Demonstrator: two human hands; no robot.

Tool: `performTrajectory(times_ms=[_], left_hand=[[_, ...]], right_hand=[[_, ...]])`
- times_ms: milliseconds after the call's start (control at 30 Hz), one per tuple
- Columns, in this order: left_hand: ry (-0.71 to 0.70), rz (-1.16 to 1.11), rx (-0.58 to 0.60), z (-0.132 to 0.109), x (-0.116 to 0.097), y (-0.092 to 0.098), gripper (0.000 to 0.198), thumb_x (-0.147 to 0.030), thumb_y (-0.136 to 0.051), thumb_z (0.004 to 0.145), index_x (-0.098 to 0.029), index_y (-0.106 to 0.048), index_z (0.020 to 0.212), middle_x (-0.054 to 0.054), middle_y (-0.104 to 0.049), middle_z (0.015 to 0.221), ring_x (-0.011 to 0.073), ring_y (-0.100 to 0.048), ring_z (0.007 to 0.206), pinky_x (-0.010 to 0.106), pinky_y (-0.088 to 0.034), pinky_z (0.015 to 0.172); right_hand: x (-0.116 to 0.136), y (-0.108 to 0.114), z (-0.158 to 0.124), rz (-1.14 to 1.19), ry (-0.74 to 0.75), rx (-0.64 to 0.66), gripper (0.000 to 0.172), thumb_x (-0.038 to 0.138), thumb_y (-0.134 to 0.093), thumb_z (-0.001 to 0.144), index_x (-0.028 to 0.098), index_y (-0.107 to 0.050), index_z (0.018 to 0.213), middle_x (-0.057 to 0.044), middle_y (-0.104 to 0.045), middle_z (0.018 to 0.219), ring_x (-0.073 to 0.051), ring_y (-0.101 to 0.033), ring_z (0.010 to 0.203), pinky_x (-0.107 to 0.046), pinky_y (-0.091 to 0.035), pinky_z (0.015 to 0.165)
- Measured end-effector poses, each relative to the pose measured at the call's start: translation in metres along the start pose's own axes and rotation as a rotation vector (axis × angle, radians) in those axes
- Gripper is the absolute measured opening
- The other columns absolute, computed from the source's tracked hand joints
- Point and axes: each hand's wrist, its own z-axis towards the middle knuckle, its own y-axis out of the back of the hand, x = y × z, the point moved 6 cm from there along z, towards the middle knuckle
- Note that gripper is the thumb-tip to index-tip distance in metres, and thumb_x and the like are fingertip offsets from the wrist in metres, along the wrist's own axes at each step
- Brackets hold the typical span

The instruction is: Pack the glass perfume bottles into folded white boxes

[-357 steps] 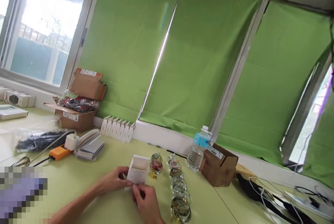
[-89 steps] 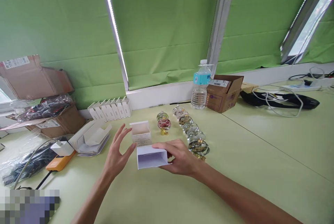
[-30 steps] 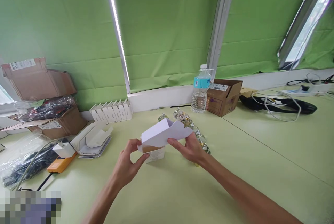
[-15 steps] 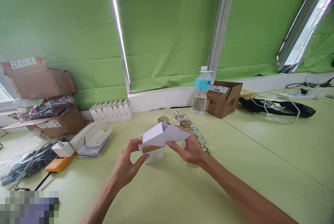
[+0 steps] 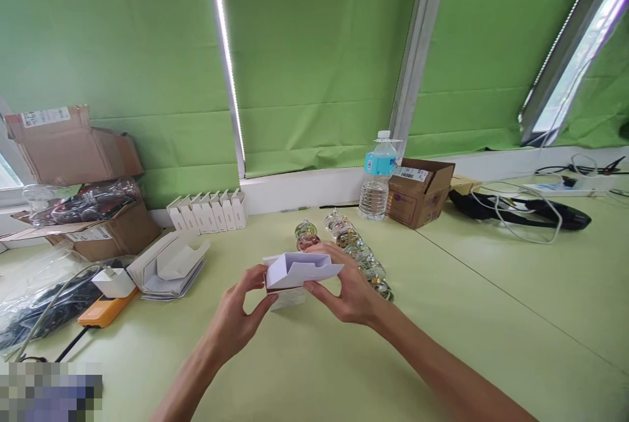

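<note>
A small white paper box point(image 5: 289, 297) is held over the table in front of me. My left hand point(image 5: 238, 310) is closed on its left side, the thumb low on the front and the fingers near the top edge. A folded white paper insert point(image 5: 301, 270) sits over the box's open top, partly inside it. My right hand point(image 5: 352, 287) pinches the insert's right side, thumb in front and fingers behind. Beyond the hands stand shiny glass-like ornaments point(image 5: 361, 255) in a row, with a green one point(image 5: 305, 228) and a red one beside them.
Several narrow white boxes point(image 5: 209, 212) line the back edge. Flattened white cartons point(image 5: 170, 265) lie at left, near an orange power strip point(image 5: 105, 310) and stacked brown boxes point(image 5: 73, 153). A water bottle point(image 5: 377, 179), brown carton point(image 5: 420, 192) and black headset point(image 5: 521, 209) stand at the back right.
The insert has gone lower and now lies more level over the box opening. My right hand has moved slightly left and down with it; the left hand keeps its hold.
</note>
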Motion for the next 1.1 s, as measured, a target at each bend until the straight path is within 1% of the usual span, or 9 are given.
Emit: performTrajectory(times_ms=[67,200,367,500,600,733,867,967,1100], left_hand=[[0.012,0.013,0.001,0.0,0.002,0.0,0.038,-0.032,-0.059,0.093,-0.031,-0.048,0.13,0.005,-0.066,0.124,0.0197,-0.068,0.106,0.04,-0.057,0.093],[0.041,0.016,-0.001,-0.001,0.006,-0.001,0.04,-0.034,-0.059,0.093,-0.031,-0.046,0.131,0.005,-0.065,0.125,0.0197,-0.069,0.104,0.04,-0.057,0.092],[0.049,0.074,0.005,-0.002,0.008,-0.001,0.041,-0.036,-0.058,0.093,-0.031,-0.046,0.132,0.004,-0.067,0.125,0.0206,-0.068,0.106,0.039,-0.057,0.091],[-0.008,0.202,-0.008,-0.004,0.005,0.0,0.042,-0.035,-0.057,0.093,-0.03,-0.046,0.133,0.005,-0.07,0.12,0.0219,-0.068,0.108,0.037,-0.056,0.089],[-0.022,0.229,-0.016,-0.004,0.004,-0.001,0.042,-0.035,-0.056,0.094,-0.029,-0.046,0.134,0.005,-0.071,0.118,0.0222,-0.068,0.108,0.036,-0.057,0.087],[0.02,0.189,0.0,-0.003,0.004,-0.003,0.042,-0.034,-0.055,0.094,-0.03,-0.045,0.135,0.004,-0.071,0.119,0.0215,-0.068,0.108,0.036,-0.057,0.087],[0.049,0.127,-0.009,-0.002,0.004,-0.001,0.041,-0.035,-0.056,0.094,-0.031,-0.046,0.134,0.004,-0.071,0.118,0.0218,-0.068,0.109,0.037,-0.058,0.089],[0.074,0.059,-0.03,-0.002,0.007,0.0,0.042,-0.035,-0.057,0.093,-0.031,-0.046,0.134,0.004,-0.07,0.119,0.0219,-0.07,0.106,0.038,-0.059,0.088],[0.066,-0.035,-0.049,0.0,0.007,0.001,0.038,-0.033,-0.059,0.093,-0.031,-0.048,0.129,0.003,-0.068,0.122,0.0196,-0.069,0.106,0.036,-0.059,0.091]], right_hand=[[-0.005,-0.003,-0.003,0.012,-0.049,-0.041,0.04,0.03,-0.064,0.089,0.024,-0.052,0.127,-0.011,-0.064,0.121,-0.029,-0.059,0.114,-0.048,-0.047,0.101],[-0.015,-0.007,-0.01,0.075,-0.193,-0.115,0.059,0.032,-0.068,0.087,0.024,-0.041,0.139,-0.013,-0.057,0.134,-0.031,-0.053,0.126,-0.048,-0.047,0.103],[-0.015,-0.006,-0.011,0.076,-0.221,-0.194,0.063,0.031,-0.068,0.087,0.024,-0.036,0.141,-0.015,-0.055,0.135,-0.029,-0.057,0.121,-0.046,-0.049,0.102],[-0.008,-0.011,-0.009,-0.023,-0.143,-0.097,0.058,0.032,-0.061,0.092,0.025,-0.036,0.145,-0.013,-0.056,0.138,-0.03,-0.053,0.127,-0.05,-0.043,0.108],[-0.003,-0.012,-0.009,-0.054,-0.094,-0.099,0.057,0.031,-0.057,0.094,0.025,-0.035,0.147,-0.013,-0.056,0.138,-0.029,-0.055,0.123,-0.05,-0.043,0.108],[-0.002,-0.009,-0.009,-0.013,-0.085,-0.187,0.054,0.027,-0.059,0.093,0.026,-0.038,0.142,-0.013,-0.059,0.132,-0.028,-0.059,0.117,-0.046,-0.05,0.1],[0.008,-0.008,-0.008,-0.068,0.027,-0.227,0.045,0.018,-0.058,0.093,0.028,-0.046,0.135,-0.01,-0.061,0.126,-0.026,-0.057,0.12,-0.047,-0.049,0.101],[0.012,-0.01,-0.008,-0.176,0.079,-0.236,0.04,0.015,-0.058,0.092,0.027,-0.051,0.13,-0.01,-0.059,0.129,-0.027,-0.055,0.122,-0.05,-0.046,0.104],[0.013,-0.016,-0.008,-0.274,0.103,-0.165,0.029,0.022,-0.062,0.091,0.025,-0.06,0.119,-0.012,-0.056,0.134,-0.031,-0.048,0.129,-0.054,-0.045,0.105]])
